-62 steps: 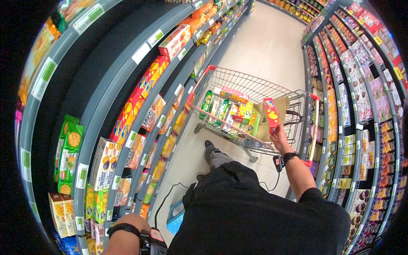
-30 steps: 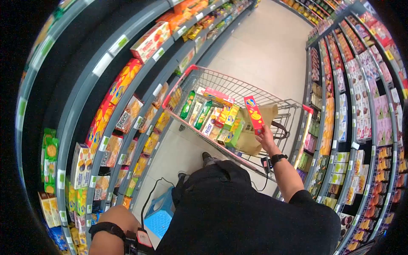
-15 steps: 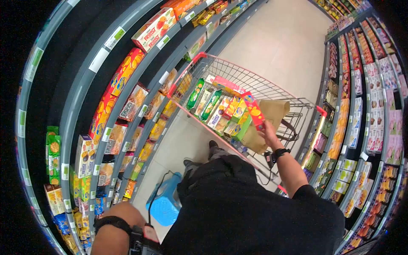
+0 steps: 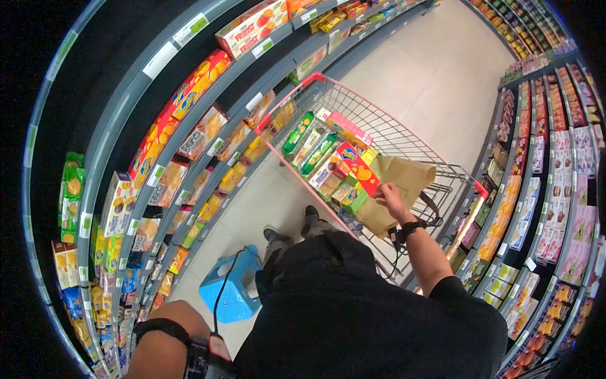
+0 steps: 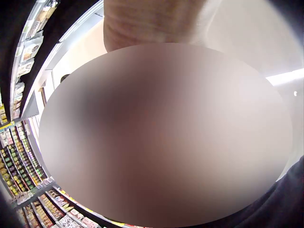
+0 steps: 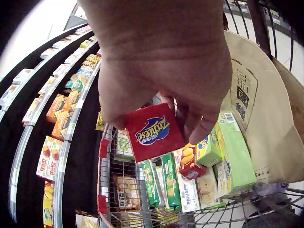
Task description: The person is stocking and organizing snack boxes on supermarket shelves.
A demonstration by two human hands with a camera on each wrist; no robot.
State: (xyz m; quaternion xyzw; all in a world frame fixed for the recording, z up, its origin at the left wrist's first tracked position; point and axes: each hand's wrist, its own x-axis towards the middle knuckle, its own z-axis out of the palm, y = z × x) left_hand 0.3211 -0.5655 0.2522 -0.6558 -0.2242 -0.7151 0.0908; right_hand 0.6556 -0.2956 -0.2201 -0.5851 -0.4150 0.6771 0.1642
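My right hand (image 4: 392,201) reaches over the shopping cart (image 4: 312,78) and grips one end of a red Zecheese cracker box (image 4: 358,169). In the right wrist view the box's red end (image 6: 154,134) points at the camera, between the thumb and fingers. Below it in the cart lie green biscuit packs (image 4: 319,153), a pink box (image 4: 347,128) and a green box (image 6: 236,154). A brown paper bag (image 4: 410,180) stands beside my right hand. Of my left arm, the head view has the forearm (image 4: 161,350); a wrist (image 5: 152,23) tops the left wrist view, the hand hidden by blur.
Shelves (image 4: 142,104) with biscuit boxes run along the left, with red Zecheese-like boxes (image 4: 151,142) on one level. More stocked shelves (image 4: 558,189) line the right. A blue step stool (image 4: 230,284) stands on the floor by my feet. A cable (image 4: 218,297) hangs near the left forearm.
My right hand has moved the red cracker box from over the paper bag leftward and down, over the goods in the cart. It grips the box throughout. The left forearm stays low.
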